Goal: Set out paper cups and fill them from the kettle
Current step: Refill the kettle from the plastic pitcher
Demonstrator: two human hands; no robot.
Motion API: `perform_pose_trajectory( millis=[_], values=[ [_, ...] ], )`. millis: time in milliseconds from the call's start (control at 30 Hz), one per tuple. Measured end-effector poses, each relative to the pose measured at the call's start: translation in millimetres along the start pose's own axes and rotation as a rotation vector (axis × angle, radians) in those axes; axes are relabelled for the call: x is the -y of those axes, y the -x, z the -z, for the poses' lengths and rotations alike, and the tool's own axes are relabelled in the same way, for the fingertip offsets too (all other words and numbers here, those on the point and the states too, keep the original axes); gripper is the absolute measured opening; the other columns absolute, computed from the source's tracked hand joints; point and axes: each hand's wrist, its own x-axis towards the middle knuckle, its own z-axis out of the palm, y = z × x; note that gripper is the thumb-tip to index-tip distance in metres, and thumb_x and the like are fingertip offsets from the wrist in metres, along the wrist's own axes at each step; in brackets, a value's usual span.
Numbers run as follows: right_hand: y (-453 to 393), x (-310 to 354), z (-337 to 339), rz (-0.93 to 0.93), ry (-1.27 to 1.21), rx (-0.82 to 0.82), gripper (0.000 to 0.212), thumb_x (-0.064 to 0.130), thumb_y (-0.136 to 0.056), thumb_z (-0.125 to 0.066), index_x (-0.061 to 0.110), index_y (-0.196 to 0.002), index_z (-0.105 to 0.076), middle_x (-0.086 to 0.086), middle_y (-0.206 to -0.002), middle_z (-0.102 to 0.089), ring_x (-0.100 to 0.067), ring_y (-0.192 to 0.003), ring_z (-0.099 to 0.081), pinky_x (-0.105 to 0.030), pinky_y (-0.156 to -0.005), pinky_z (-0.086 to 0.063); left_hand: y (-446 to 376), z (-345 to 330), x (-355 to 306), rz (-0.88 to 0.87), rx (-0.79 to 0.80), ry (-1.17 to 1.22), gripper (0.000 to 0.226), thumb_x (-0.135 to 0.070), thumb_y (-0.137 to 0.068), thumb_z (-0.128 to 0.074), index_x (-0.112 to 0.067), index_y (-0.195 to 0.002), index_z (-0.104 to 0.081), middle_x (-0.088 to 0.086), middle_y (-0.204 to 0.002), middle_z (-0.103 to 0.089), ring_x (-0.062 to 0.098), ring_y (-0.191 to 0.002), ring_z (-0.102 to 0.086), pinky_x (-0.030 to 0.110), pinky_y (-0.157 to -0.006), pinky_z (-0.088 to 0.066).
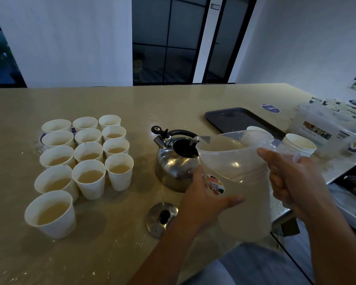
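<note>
Head camera view looked down on a beige counter [115, 254]. A stainless steel kettle [173, 167] stood near the middle, its top opening uncovered and its round metal lid [161, 219] lying flat on the counter just in front of it. A translucent plastic pitcher [240, 182], with a label reading "Sunny Pitcher", was tilted so its spout sat over the kettle's opening. The person's right hand [290, 177] gripped the pitcher's handle with curled fingers, while the left hand [203, 200] cupped the pitcher's body from below, thumb across the front. To the left of the kettle, paper cups [86, 161] stood upright in three rows, close together, most holding pale liquid. Behind the pitcher lay a dark tray [234, 118], and to its right a stack of paper cups [298, 145] stood beside a clear plastic container [317, 126]. Water droplets speckled the counter.
</note>
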Motion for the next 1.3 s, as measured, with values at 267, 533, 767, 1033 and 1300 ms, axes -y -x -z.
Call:
perform_pose_trajectory(
  millis=[267, 533, 767, 1033, 1300],
  values=[
    [-1.0, 3.0, -3.2, -0.020, 0.039, -0.012, 0.045, 0.047, -0.085, -0.067, 0.014, -0.061, -0.050, -0.008, -0.051, -0.040, -0.017, -0.040, -0.031, -0.021, -0.039, -0.030, -0.1, 1.3, -0.1, 0.004, -0.002, 0.033, 0.088, -0.043, -0.061, -0.092, -0.049, -0.126, -0.032, -0.035, -0.103, -0.052, -0.027, -0.086, -0.049, 0.001, -0.068, -0.041],
    [-3.3, 2.7, -0.8, -0.022, 0.024, 0.002, 0.046, 0.049, -0.082, -0.069, 0.014, -0.061, -0.047, -0.010, -0.052, -0.035, -0.017, -0.042, -0.029, -0.023, -0.043, -0.028, -1.5, -1.7, 1.7, 0.014, -0.002, 0.039, 0.087, -0.049, -0.059, -0.091, -0.053, -0.121, -0.029, -0.036, -0.103, -0.052, -0.016, -0.095, -0.052, 0.006, -0.075, -0.041],
    [-7.7, 3.1, -0.8, -0.044, 0.041, -0.002, 0.048, 0.051, -0.082, -0.069, 0.016, -0.059, -0.046, -0.007, -0.049, -0.039, -0.017, -0.039, -0.032, -0.021, -0.041, -0.031, -5.2, -3.9, 8.2, 0.008, -0.012, 0.069, 0.092, -0.052, -0.053, -0.092, -0.047, -0.127, -0.038, -0.029, -0.112, -0.061, -0.015, -0.101, -0.057, 0.015, -0.084, -0.049],
    [-8.5, 3.8, -3.9, -0.013, 0.028, 0.024, 0.046, 0.048, -0.083, -0.070, 0.014, -0.061, -0.047, -0.012, -0.053, -0.037, -0.018, -0.042, -0.030, -0.023, -0.045, -0.029, -2.0, -2.5, 7.5, 0.027, -0.007, 0.059, 0.086, -0.049, -0.060, -0.091, -0.053, -0.120, -0.029, -0.030, -0.102, -0.055, -0.022, -0.089, -0.050, 0.008, -0.075, -0.043],
    [-10.4, 4.8, -2.6, -0.032, 0.022, 0.030, 0.045, 0.046, -0.083, -0.070, 0.014, -0.061, -0.047, -0.011, -0.054, -0.035, -0.017, -0.042, -0.028, -0.022, -0.045, -0.028, -2.5, -4.2, 7.1, 0.036, -0.004, 0.055, 0.094, -0.051, -0.060, -0.090, -0.045, -0.133, -0.031, -0.033, -0.103, -0.053, -0.019, -0.092, -0.053, 0.008, -0.075, -0.044]
  ],
)
